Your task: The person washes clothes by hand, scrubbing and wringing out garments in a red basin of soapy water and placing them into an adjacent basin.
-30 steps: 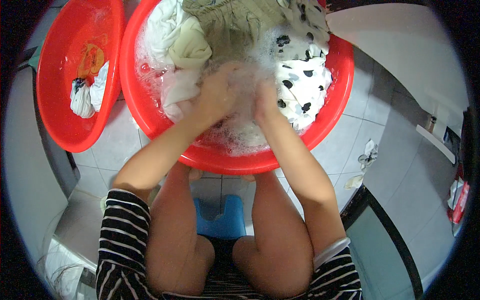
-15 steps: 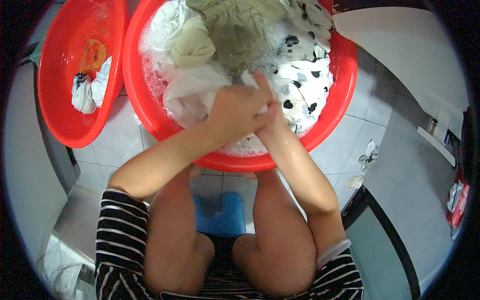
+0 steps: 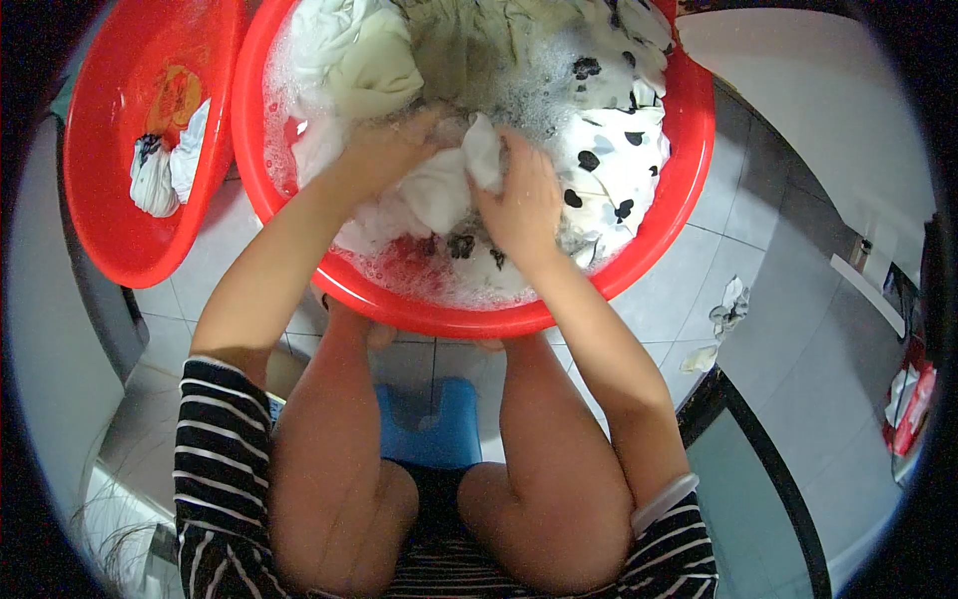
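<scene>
A small white cloth (image 3: 482, 153), perhaps a sock, stands up between the thumb and fingers of my right hand (image 3: 523, 205), which is closed on it. My left hand (image 3: 391, 152) lies in the suds to its left, fingers loosely spread and partly under foam. More white fabric (image 3: 436, 195) spreads between the two hands. Both are over a large red basin (image 3: 479, 321) of soapy water. Around them are an olive garment (image 3: 464, 50), a cream bundle (image 3: 374, 78) and white fabric with black spots (image 3: 611, 175).
A smaller red basin (image 3: 85, 190) at the left holds two wrung white pieces (image 3: 155, 178). A blue stool (image 3: 434, 424) stands between my legs. Crumpled scraps (image 3: 729, 304) lie on the tiled floor at right, near a white curved surface (image 3: 798, 80).
My hands were together, blurred over the basin's middle. Now they are apart: the left has moved left into the suds, and the right shows the white cloth in its grip.
</scene>
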### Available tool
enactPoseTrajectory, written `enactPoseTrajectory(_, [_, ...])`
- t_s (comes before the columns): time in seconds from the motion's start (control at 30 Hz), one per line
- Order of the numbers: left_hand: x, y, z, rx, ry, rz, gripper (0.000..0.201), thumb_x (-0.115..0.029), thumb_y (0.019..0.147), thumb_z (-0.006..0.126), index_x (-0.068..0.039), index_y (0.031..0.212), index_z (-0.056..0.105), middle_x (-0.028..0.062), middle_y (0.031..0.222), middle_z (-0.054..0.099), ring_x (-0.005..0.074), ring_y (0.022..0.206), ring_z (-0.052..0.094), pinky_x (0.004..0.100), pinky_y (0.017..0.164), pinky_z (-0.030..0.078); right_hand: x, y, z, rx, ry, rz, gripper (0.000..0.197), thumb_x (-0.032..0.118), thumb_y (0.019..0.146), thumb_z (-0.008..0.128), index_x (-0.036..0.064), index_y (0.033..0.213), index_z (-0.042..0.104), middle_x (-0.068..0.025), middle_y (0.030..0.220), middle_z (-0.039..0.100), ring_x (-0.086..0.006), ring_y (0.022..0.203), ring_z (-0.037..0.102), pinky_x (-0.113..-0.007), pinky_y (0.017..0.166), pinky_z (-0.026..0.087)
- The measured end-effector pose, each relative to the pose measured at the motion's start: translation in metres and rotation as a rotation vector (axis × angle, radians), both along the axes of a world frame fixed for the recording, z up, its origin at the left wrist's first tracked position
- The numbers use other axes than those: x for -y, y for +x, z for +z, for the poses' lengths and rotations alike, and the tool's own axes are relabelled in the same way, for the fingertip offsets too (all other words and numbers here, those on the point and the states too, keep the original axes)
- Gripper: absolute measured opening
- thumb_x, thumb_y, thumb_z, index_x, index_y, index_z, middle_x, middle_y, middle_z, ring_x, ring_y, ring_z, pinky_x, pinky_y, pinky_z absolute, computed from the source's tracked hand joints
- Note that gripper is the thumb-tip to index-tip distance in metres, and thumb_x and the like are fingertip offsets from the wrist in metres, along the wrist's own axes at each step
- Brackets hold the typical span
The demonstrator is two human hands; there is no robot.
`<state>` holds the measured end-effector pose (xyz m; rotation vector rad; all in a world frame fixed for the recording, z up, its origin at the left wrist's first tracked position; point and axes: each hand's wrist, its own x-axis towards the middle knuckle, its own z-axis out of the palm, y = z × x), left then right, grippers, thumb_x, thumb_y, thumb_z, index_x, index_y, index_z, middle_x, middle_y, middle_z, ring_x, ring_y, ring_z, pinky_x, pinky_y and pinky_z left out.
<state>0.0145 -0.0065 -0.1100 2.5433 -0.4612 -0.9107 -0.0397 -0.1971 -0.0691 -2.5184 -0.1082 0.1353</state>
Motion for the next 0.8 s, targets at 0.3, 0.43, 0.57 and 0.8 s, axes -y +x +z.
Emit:
enactPoseTrajectory(0.3, [0.046, 0.013, -0.001, -0.197, 0.106, -0.029, 0.044, -0.040, 0.092, 0.042, -0.014, 0.127, 0.048, 0.0157, 0.117, 0.059, 0.0308, 0.106, 0.057, 0.0412, 0.090, 0.045, 0.020, 0.011, -0.097, -0.154, -0.497, 0.253, 0.046, 0.009, 0.080, 0.053, 0.0034, 0.126, 0.047, -0.0220, 0.119, 0.054, -0.0383, 0.109, 0.052, -0.046, 0.098, 0.038])
enactPoseTrajectory(0.43, [0.038, 0.005, -0.009, -0.210, 0.038, 0.054, 0.042, -0.036, 0.090, 0.046, -0.010, 0.123, 0.051, 0.0176, 0.114, 0.059, 0.0303, 0.103, 0.058, 0.0408, 0.089, 0.045, 0.022, 0.012, -0.022, -0.239, -0.023, 0.064, 0.043, 0.022, 0.087, 0.053, 0.0011, 0.124, 0.049, -0.0219, 0.118, 0.055, -0.0346, 0.110, 0.053, -0.040, 0.094, 0.040])
enactPoseTrajectory(0.57, [0.019, 0.008, 0.020, -0.233, -0.109, 0.064, 0.045, -0.034, 0.086, 0.052, -0.007, 0.122, 0.051, 0.0178, 0.112, 0.060, 0.0283, 0.102, 0.058, 0.0389, 0.088, 0.045, 0.055, 0.020, 0.082, -0.767, 0.545, -0.399, 0.055, 0.039, 0.092, 0.052, -0.0033, 0.127, 0.047, -0.0116, 0.124, 0.053, -0.0165, 0.111, 0.049, -0.031, 0.094, 0.039])
enactPoseTrajectory(0.8, [-0.006, -0.004, 0.088, -0.081, -0.911, 0.373, 0.051, -0.017, 0.080, 0.061, -0.008, 0.128, 0.045, 0.0158, 0.119, 0.055, 0.0280, 0.108, 0.055, 0.0345, 0.091, 0.043, 0.078, 0.010, 0.078, -0.682, 1.004, -0.629, 0.047, 0.029, 0.089, 0.058, -0.0069, 0.119, 0.052, -0.0125, 0.115, 0.059, -0.0197, 0.102, 0.057, -0.030, 0.088, 0.044])
